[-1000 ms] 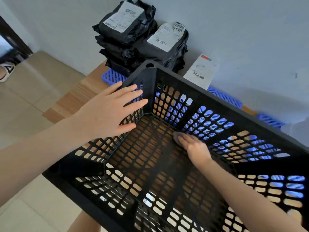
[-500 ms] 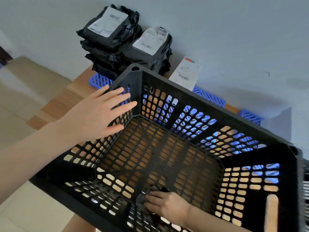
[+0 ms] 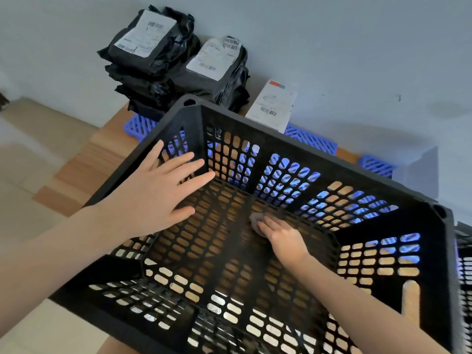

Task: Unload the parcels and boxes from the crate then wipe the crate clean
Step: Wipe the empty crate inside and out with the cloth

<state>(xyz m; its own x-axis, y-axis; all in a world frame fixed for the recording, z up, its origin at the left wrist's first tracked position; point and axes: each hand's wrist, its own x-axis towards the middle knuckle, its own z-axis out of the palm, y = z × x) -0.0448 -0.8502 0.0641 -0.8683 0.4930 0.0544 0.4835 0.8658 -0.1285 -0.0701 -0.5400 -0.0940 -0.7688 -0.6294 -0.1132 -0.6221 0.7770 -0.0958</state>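
One large black perforated plastic crate [image 3: 255, 135] fills most of your view. It sits tilted on the wooden table [image 3: 102, 154], with nothing inside but your right hand and a cloth. Beyond its far corner, at 11 o'clock, two stacks of black plastic-wrapped parcels with white shipping labels [image 3: 150, 62] stand side by side against the wall, well outside the crate. They rest on flat blue plastic lattice panels [image 3: 311, 141], which run along the wall from 11 to 2 o'clock, just behind the crate's far rim. At 12 o'clock a white rectangular box with a barcode label [image 3: 274, 106] leans on the wall, just beside the right-hand stack.

Your left hand [image 3: 153, 198] lies at 10 o'clock on the crate's left wall near the far corner. Its fingers are straight and spread and lie flat against the mesh, gripping nothing. Your right hand [image 3: 283, 238] reaches down to the crate floor at about 1 o'clock from its centre, close to the far wall. Its fingers lie nearly flat on a small grey cloth [image 3: 255, 221] and press it onto the mesh rather than curling round it. Only the cloth's far edge shows past your fingertips.
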